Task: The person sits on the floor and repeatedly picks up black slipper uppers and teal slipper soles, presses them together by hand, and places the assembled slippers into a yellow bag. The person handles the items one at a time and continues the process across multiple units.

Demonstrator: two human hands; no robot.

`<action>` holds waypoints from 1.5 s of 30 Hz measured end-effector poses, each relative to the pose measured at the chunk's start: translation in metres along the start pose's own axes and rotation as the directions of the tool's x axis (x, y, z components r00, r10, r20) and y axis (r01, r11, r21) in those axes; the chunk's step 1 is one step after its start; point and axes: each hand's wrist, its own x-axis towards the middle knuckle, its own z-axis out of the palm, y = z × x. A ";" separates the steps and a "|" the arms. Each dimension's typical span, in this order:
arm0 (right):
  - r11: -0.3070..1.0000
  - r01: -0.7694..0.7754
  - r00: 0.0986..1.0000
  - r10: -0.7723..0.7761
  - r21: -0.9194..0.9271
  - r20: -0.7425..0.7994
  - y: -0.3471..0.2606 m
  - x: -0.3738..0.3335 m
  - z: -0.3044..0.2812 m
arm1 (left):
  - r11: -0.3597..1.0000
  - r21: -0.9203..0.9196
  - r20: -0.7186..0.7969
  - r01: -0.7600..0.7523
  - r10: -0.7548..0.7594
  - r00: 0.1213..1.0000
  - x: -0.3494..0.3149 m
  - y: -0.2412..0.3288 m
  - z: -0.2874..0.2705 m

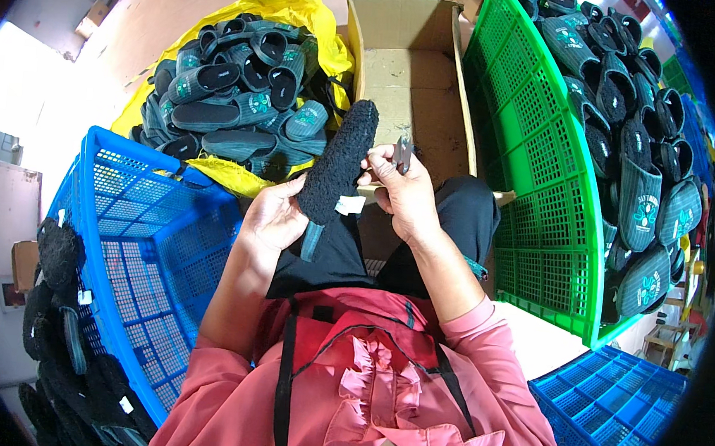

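A black, fuzzy slipper [341, 164] with a white label and a small grey-green strip at its lower end is in front of me, its upper end leaning right. My left hand [277, 213] is closed around its lower left side. On its other side my right hand [408, 193] grips small dark metal thread snips [402, 153], blades pointing up and away. The right thumb and fingertips are close to the slipper's edge; whether they touch it I cannot tell. An open cardboard box [409, 77] with dark scraps in it stands just beyond my knees.
A yellow sack [265, 5] full of grey-green slippers lies far left. On the left is a blue crate [137, 232], with black fuzzy slippers [67, 344] outside it. At right, a green crate [536, 161] stands beside stacked finished slippers [641, 193]; another blue crate [610, 406] is below.
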 end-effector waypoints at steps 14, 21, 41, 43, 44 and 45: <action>0.945 0.291 0.928 -0.317 -0.148 -0.194 0.012 0.011 0.000 | 0.985 0.134 -0.074 -0.108 0.118 0.990 -0.012 -0.029 0.033; 0.895 0.221 0.942 -0.298 -0.387 -0.152 -0.076 0.007 -0.017 | 0.745 0.348 0.066 -0.569 0.586 0.807 0.011 -0.063 0.067; 0.333 0.030 0.998 0.041 -0.942 0.047 -0.038 -0.053 -0.027 | 0.966 0.207 -0.128 0.152 -0.128 0.984 0.032 -0.078 0.001; 0.339 0.040 0.998 0.033 -0.940 0.055 -0.028 -0.061 -0.032 | 0.951 0.259 -0.164 0.168 -0.128 0.978 0.033 -0.080 -0.016; 0.344 0.013 0.998 0.057 -0.939 0.035 -0.025 -0.065 -0.029 | 0.943 0.283 -0.186 0.177 -0.127 0.974 0.033 -0.079 -0.022; 0.418 0.024 0.999 0.023 -0.908 0.036 -0.017 -0.067 -0.026 | 0.905 0.360 -0.251 0.225 -0.138 0.958 0.035 -0.076 -0.028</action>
